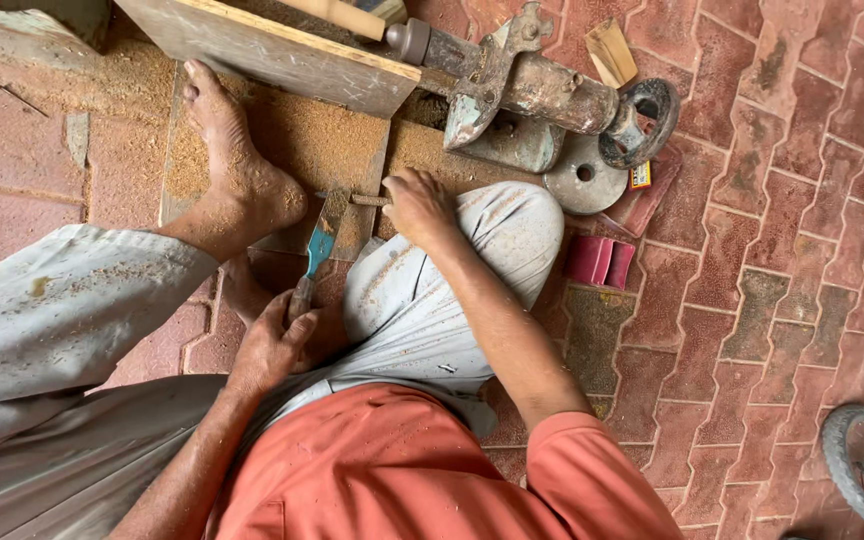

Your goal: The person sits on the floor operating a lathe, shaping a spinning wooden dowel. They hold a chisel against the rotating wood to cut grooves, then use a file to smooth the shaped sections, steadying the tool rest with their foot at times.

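The left hand gripped a blue-handled hammer; the right hand pinched a small peg on the floor. A glancing blow could probably have struck those fingers.

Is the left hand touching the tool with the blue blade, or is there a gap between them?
Touching. The head view shows the left hand with its fingers wrapped around the handle of the blue-bladed tool, no gap visible.
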### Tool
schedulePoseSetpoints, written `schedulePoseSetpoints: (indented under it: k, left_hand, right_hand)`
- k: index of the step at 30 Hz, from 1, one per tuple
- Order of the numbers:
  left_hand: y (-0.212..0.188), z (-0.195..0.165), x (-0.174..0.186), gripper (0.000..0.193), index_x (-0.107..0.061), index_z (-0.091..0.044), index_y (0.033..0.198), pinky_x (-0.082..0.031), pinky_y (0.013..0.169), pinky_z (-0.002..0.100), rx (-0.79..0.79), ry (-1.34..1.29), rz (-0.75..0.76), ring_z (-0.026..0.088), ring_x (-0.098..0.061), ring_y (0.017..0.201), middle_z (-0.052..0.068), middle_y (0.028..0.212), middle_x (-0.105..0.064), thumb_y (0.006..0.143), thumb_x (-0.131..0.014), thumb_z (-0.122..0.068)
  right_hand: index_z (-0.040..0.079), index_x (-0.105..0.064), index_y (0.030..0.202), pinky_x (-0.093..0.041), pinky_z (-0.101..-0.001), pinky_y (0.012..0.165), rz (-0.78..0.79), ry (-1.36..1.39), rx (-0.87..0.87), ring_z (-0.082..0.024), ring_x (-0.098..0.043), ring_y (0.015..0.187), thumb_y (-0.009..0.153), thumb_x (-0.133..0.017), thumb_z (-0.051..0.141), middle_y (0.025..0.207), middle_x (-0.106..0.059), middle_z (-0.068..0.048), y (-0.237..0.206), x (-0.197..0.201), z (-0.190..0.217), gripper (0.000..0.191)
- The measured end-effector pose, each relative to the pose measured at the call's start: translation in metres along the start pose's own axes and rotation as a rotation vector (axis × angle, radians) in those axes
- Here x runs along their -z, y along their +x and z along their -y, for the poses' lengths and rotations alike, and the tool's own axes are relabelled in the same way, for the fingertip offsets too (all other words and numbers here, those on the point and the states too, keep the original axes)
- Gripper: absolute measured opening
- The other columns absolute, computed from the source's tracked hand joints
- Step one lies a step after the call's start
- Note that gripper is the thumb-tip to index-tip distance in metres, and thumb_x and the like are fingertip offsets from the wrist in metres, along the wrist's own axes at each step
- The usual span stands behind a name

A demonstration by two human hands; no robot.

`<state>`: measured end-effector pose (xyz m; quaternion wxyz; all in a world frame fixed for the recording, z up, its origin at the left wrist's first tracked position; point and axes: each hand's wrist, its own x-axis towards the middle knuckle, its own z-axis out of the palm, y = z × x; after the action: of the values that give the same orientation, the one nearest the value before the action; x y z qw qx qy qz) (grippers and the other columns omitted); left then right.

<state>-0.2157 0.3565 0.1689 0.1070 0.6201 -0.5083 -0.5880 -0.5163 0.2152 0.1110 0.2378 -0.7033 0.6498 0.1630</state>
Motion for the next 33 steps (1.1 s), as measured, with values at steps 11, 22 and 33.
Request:
schedulePoseSetpoints:
  k: [11, 22, 33]
  left_hand:
    - [-0.115, 0.028, 0.03, 0.061, -0.051, -0.015, 0.144, -0.052, 0.094, 0.055, -0.005, 0.277, -0.025, 0.048, -0.064, 0.111, 0.028, 0.118, -0.069, 0.09, -0.063, -0.041]
    - [-0.028, -0.034, -0.014, 0.056, -0.057, -0.012, 0.144, -0.058, 0.087, 0.049, -0.271, 0.812, -0.347, 0.038, -0.062, 0.12, 0.02, 0.134, -0.058, 0.088, -0.064, -0.017]
    - [-0.005, -0.154, -0.025, 0.065, -0.048, 0.0, 0.147, -0.053, 0.09, 0.048, -0.551, 0.243, -0.321, 0.032, -0.062, 0.113, 0.02, 0.127, -0.061, 0.099, -0.065, -0.041]
  right_hand:
    - [0.006, -0.06, 0.134, -0.057, -0.0449, 0.098, 0.169, -0.157, 0.088, -0.031, -0.066, 0.114, 0.105, -0.048, 0.001, 0.132, -0.061, -0.019, -0.044, -0.005, 0.074, 0.032]
    - [0.003, -0.061, 0.127, -0.063, -0.0396, 0.082, -0.476, 0.131, 0.378, -0.029, -0.07, 0.102, 0.101, -0.068, 0.028, 0.121, -0.064, -0.016, -0.067, 0.077, 0.002, 0.037]
    - [0.005, -0.064, 0.116, -0.061, -0.0338, 0.08, -0.553, 1.012, 0.523, -0.021, -0.072, 0.094, 0.101, -0.07, 0.022, 0.108, -0.068, -0.007, -0.149, 0.185, 0.04, 0.023]
